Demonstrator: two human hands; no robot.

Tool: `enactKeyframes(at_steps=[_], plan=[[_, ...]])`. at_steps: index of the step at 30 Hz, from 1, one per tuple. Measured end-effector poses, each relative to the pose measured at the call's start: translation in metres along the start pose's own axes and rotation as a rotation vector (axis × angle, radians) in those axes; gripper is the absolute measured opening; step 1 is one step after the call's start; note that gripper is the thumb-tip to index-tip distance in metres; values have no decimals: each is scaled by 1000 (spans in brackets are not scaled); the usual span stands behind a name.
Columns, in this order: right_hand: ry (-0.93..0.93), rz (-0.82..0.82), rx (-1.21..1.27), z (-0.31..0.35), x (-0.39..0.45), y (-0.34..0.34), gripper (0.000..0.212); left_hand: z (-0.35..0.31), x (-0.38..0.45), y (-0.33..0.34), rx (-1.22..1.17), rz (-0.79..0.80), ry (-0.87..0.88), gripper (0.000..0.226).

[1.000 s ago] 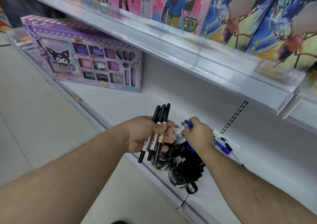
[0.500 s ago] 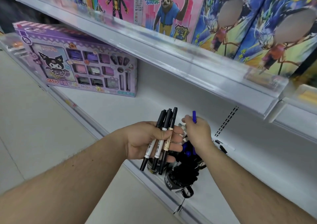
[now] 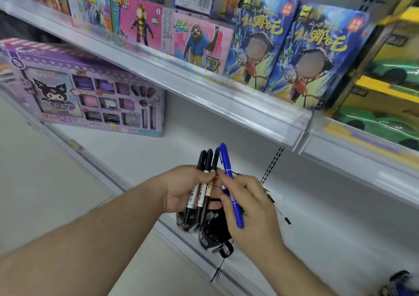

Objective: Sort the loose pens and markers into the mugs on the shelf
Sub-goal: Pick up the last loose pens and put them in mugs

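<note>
Two bare forearms come in from the bottom of the frame and meet just below centre. The left hand is clenched round three black markers, holding them in a bundle, caps up, barrels slanting down and left past the palm. Right beside it the right hand pinches a blue marker, fingers curled round its barrel, cap pointing up and its lower end sticking out below the fingers. The blue one stands just beside the black bundle, caps nearly level; whether they touch is hard to tell.

Directly beneath the hands, at the front edge of the white shelf, sit the black mugs, mostly hidden by the hands and markers; how many are there is unclear. To the right of the right hand a loose pen lies on the shelf, well blurred.

Farther back, left of centre, a purple box stands on the same shelf. Above it, across the upper part of the frame, the upper shelf carries a row of toy boxes, pink ones in the middle, blue ones to the right, yellow ones at the far right edge. At lower right, something blue and blurred sits at the frame's edge.
</note>
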State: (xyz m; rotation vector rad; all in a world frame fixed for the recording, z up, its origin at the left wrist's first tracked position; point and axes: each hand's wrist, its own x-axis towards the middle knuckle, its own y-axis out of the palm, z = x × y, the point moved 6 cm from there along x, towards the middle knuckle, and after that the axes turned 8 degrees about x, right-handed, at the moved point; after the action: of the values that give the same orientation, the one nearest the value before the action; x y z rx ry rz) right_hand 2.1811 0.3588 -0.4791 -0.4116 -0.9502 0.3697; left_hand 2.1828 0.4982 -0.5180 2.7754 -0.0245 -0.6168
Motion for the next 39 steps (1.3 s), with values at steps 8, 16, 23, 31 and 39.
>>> enactKeyframes(at_steps=[8,16,23,31,39], plan=[[138,32,-27,3,-25,-10,62,2,-11,39,-17,120,37,28],[838,-335,480,-19,-36,-55,46,16,-7,65,26,136,-14,18],[1107,-378,590,-44,-49,-89,12,29,-1,93,271,208,-77,16],[1095,-285,498,-54,-65,-127,27,43,9,138,454,386,-132,22],[1047,-483,248,-74,-82,-188,27,45,30,130,580,290,-133,22]])
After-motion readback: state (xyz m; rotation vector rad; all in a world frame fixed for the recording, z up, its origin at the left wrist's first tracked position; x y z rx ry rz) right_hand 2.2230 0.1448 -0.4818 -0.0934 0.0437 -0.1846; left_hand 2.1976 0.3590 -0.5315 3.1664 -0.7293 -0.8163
